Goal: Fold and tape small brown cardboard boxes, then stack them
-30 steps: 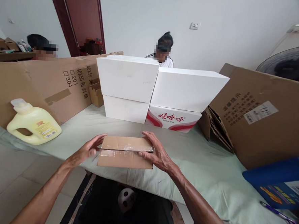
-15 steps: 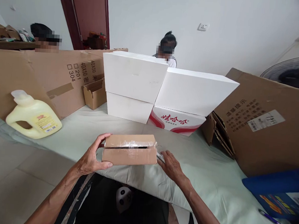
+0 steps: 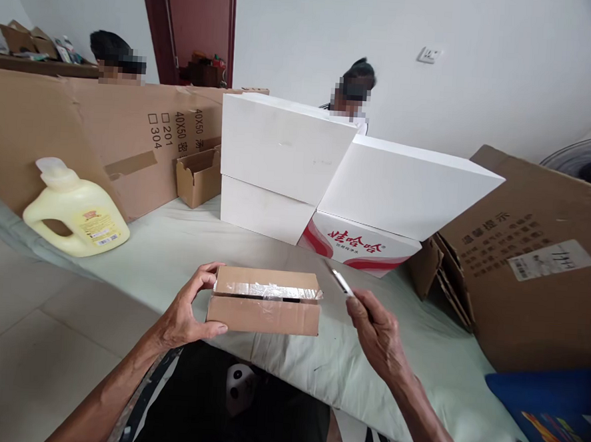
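Observation:
A small brown cardboard box point(image 3: 264, 316) rests before me on the pale green cloth. Clear tape runs along the seam between its top flaps, and a dark gap shows there. My left hand point(image 3: 188, 311) grips the box's left end, thumb on the near side and fingers behind. To the right of the box, my right hand point(image 3: 376, 329) is closed around a utility knife point(image 3: 340, 281) with a white handle. Its blade points up and to the left, apart from the box.
A yellow detergent jug point(image 3: 80, 218) stands at left. White boxes point(image 3: 275, 146) are stacked ahead, one with red lettering. Large cardboard sheets point(image 3: 538, 262) lean at right beside a blue container point(image 3: 549, 410). A small open carton point(image 3: 198, 178) sits behind. Two people are beyond the boxes.
My right hand has drawn away from the box's right end, and the knife has swung up into plain view. My left hand keeps its hold on the box.

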`<state>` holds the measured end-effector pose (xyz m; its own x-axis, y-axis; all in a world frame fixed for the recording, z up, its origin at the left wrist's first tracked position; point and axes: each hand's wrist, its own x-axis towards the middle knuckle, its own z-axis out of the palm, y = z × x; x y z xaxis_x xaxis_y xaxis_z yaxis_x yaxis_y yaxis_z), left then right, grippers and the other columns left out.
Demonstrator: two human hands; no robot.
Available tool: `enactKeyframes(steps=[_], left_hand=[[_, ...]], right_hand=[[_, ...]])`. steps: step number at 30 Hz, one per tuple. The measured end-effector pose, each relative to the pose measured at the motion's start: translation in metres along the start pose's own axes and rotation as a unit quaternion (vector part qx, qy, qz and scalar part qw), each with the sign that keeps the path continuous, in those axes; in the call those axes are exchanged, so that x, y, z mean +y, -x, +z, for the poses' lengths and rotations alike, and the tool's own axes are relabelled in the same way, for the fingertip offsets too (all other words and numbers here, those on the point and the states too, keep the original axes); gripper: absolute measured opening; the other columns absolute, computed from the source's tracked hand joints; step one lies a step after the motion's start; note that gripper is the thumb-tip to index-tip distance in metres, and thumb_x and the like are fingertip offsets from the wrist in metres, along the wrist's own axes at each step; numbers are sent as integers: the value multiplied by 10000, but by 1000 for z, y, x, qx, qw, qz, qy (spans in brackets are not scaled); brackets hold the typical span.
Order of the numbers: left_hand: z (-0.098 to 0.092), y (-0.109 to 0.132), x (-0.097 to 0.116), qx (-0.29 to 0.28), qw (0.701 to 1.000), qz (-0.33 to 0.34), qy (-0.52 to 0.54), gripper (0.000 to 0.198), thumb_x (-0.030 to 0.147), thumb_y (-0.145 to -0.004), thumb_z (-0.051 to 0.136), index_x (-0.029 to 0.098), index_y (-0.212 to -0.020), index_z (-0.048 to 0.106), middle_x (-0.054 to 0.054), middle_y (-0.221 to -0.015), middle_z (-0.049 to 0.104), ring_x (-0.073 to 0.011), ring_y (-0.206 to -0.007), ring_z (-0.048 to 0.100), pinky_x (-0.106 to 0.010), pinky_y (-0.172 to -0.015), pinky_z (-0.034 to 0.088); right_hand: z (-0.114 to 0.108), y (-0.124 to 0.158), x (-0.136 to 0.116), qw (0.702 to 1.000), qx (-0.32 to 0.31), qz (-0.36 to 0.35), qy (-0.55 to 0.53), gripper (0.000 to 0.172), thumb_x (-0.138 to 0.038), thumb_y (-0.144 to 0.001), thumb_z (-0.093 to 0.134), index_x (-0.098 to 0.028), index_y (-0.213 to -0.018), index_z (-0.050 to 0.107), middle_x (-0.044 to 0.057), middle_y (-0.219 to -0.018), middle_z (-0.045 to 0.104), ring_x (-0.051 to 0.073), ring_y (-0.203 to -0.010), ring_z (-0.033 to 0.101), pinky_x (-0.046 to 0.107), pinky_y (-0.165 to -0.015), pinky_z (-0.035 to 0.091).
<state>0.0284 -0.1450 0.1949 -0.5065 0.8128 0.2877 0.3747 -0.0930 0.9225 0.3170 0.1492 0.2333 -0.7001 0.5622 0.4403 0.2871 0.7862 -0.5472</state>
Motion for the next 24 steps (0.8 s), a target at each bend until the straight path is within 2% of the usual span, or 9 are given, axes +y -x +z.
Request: enactKeyframes(steps=[2,4,7,13,24], left_hand=[[1,1,0,5,1000,8,-4,605,459,-725,913,251,-1166,556,-194,-1689,443,-420,-1587,440,-499,-1234,423],[1,2,-1,11,1000,16,-9,595,471,-730,907,249,-1161,562,-191,-1680,458,-415,-1563,477,-493,-1229,438],[1,4,-2,3,1000,17,-9,607,462,-739,908,246,-1199,576,-196,-1687,452,-417,-1577,466,-483,-1224,456],[0,5,0,-4,1000,17,13,641,407,-717,922,243,-1234,583,-202,-1686,452,-419,-1575,475,-506,-1254,431],[-2,3,0,-10,1000,-6,20,666,399,-702,930,243,-1262,603,-190,-1711,430,-425,-1574,474,-508,-1242,450]], right_hand=[[-17,-8,-45,993,-84,-78,-21,281,-439,-1165,500,-246,-1137,703,-14,-798,649,140,-657,574,268,-636,452],[-25,-14,-82,979,-152,-136,-17,259,-388,-1174,501,-245,-1131,712,10,-869,703,144,-707,616,282,-665,441],[-24,-22,-112,960,-207,-184,31,303,-372,-1186,474,-233,-1031,694,6,-820,670,144,-671,576,303,-648,388],[-14,-39,-122,932,-211,-268,126,364,-342,-1197,425,-224,-947,662,2,-784,643,138,-613,521,334,-600,281],[-9,-58,-137,900,-187,-318,232,424,-325,-1182,434,-218,-807,601,-2,-689,594,126,-532,385,361,-564,115]])
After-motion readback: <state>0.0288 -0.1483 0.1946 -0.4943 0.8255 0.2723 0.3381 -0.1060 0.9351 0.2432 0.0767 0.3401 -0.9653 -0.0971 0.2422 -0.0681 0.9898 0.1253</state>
